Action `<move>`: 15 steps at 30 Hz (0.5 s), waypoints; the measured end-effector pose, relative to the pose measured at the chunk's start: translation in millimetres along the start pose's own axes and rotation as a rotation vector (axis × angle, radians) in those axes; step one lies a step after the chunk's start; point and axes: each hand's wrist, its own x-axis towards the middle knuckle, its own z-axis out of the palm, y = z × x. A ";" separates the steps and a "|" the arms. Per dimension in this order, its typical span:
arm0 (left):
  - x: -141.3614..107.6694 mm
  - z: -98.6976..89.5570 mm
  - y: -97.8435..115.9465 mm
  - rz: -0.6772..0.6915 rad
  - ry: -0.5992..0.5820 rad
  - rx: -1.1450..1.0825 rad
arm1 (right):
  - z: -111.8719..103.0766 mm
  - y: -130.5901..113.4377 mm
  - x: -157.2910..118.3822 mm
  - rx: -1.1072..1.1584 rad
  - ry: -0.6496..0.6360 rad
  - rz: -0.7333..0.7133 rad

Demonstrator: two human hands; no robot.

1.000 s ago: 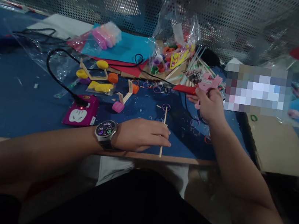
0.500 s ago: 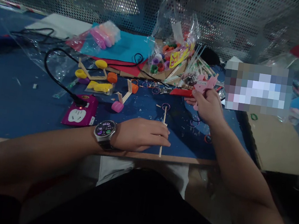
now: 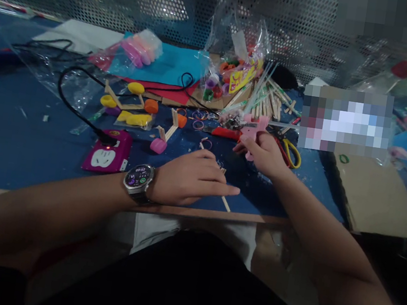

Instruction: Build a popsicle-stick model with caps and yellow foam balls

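While our left hand [image 3: 192, 178] lies palm down across the thin wood stick [image 3: 226, 203], its fingers are almost straight and the pointing finger pokes out past it. We cannot tell if any fingertips pinch the stick underneath. Our right hand [image 3: 264, 153], to the right of the stick, is curled around a pink glue gun [image 3: 254, 127]. A red thing [image 3: 225, 133] is right by those fingers, on the far side of the stick, but we can't see for sure if we hold it too.

Some things just changed. The stick was pointing straight away from us, and now it slants, with its far end to the left. Our right hand has come left and brought the gun closer, so the gun and the stick are nearer to each other. We can also see the scissors [image 3: 298, 152] better now, to the right of the stick, behind our right hand.

Farther out, left of the stick, sits a little stick frame [image 3: 170, 131] with a pink cap and an orange one. Past that, more to the left, is a purple socket box [image 3: 114, 160] on the blue tabletop [image 3: 18, 146]. Well beyond the stick are a clear bag of bright caps [image 3: 240, 79] and a pile of wood sticks [image 3: 270, 105].
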 end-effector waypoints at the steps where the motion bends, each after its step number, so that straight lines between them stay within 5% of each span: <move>1: 0.3 -0.8 0.3 0.000 0.005 0.004 | -0.5 -1.4 -3.2 -0.065 0.000 -0.029; 8: -2.8 2.6 3.5 -0.065 -0.006 0.126 | 3.3 -0.8 -4.9 -0.283 0.071 -0.209; 15: -3.4 12.6 1.3 -0.215 -0.099 0.203 | 1.6 3.5 0.4 -0.340 0.054 -0.224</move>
